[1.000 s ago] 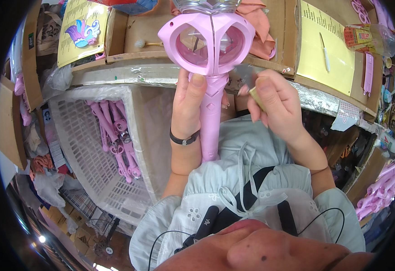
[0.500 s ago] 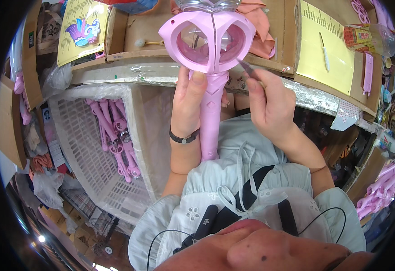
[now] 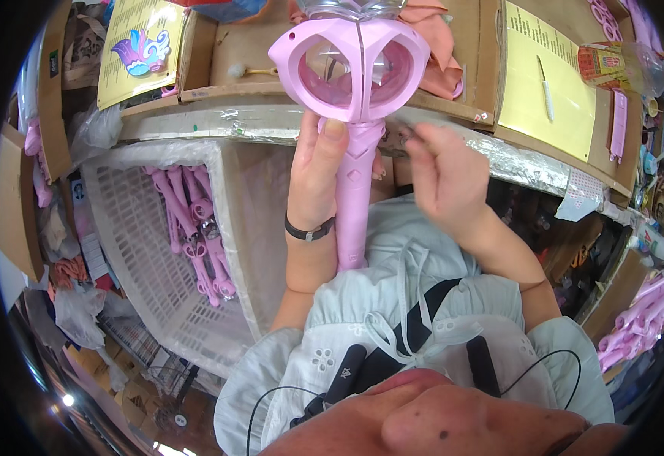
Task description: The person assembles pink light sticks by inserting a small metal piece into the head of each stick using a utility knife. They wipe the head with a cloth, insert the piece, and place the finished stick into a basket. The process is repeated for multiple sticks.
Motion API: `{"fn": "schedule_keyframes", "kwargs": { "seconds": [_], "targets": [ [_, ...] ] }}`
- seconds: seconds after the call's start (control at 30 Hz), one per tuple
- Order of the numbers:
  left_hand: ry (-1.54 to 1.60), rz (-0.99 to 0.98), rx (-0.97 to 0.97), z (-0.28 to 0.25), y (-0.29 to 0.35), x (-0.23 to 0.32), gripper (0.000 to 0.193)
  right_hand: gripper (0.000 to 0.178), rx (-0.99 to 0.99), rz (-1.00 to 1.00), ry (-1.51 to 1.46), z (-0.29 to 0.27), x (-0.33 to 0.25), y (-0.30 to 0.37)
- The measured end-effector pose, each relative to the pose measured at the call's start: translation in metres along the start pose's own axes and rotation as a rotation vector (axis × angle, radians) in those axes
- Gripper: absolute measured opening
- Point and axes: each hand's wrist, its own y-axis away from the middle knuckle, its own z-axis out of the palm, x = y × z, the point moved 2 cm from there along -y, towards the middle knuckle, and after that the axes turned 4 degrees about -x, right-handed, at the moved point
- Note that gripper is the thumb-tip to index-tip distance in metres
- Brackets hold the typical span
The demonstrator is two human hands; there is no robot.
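Rising from the lap, one pink plastic wand with a clear-windowed head (image 3: 360, 156) is grasped around its neck by the left hand (image 3: 318, 163), whose far fingers are mostly hidden; its silvery top is cut off. In the right hand's (image 3: 453, 169) grip, beside the neck, a small dark object (image 3: 405, 131) is clenched, too blurred to be identified. Two yellow sheets (image 3: 571, 114) and one slim white-handled tool (image 3: 548, 102) are borne by the foil-edged table (image 3: 256, 121). Pink plastic parts (image 3: 184, 205), overlapped beyond counting, are held in one white slatted crate (image 3: 142, 300).
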Motion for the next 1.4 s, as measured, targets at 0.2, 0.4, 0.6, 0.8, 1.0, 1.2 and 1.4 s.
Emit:
{"fn": "schedule_keyframes", "kwargs": {
  "seconds": [0.2, 0.4, 0.6, 0.8, 1.0, 1.2, 1.4],
  "targets": [
    [0.028, 0.003, -0.039, -0.009, -0.001, -0.004, 0.053, 0.022, 0.051, 0.095, 0.048, -0.021, 0.015, -0.001],
    [0.213, 0.016, -0.16, -0.024, -0.004, 0.003, 0.052, 0.039, -0.221, -0.144, 0.338, -0.045, 0.023, 0.021],
    [0.073, 0.185, -0.012, -0.03, 0.01, 0.029, 0.047, 0.037, -0.293, -0.229, 0.54, -0.061, 0.043, 0.043],
    [0.051, 0.393, 0.0, -0.024, 0.032, 0.05, 0.04, 0.027, -0.079, -0.192, 0.659, -0.061, 0.047, 0.059],
    [-0.088, 0.545, 0.019, -0.019, 0.049, 0.05, 0.045, 0.03, 0.05, -0.142, 0.638, -0.056, 0.04, 0.064],
    [-0.096, 0.57, -0.023, -0.011, 0.062, 0.043, 0.04, 0.024, 0.218, -0.234, 0.118, -0.046, -0.011, 0.02],
    [-0.06, 0.542, -0.058, -0.002, 0.07, 0.039, 0.038, 0.028, -0.385, 0.075, -0.707, 0.013, -0.079, -0.027]
  ]
}}
